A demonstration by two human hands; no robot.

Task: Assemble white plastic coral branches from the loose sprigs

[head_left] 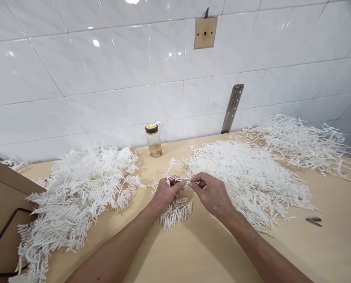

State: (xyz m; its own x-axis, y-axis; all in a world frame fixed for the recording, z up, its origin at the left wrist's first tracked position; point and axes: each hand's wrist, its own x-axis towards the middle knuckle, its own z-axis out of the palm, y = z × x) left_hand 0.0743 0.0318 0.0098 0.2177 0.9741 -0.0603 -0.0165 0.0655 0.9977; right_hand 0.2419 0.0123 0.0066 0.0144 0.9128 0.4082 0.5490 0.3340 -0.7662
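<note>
Near the middle of the wooden table [175, 259], my left hand [167, 192] is closed on a white branched piece [173, 173], part of which stands up above the fingers. My right hand [209, 191] pinches the right end of that piece, its fingertips almost touching the left ones. A small comb-like white cluster [177, 214] shows just below my left hand; whether it joins the held piece is unclear. A large heap of white branched pieces [87, 188] lies to the left, and another dense heap [246, 177] lies beside my right hand.
Behind my hands stands a jar with a black and yellow lid [153, 141]. Longer white strands [305, 143] lie at the back right. Two small dark slivers [313, 221] rest at the right. A brown box [4, 196] borders the left side; a metal bracket [232, 108] is against the tiled wall.
</note>
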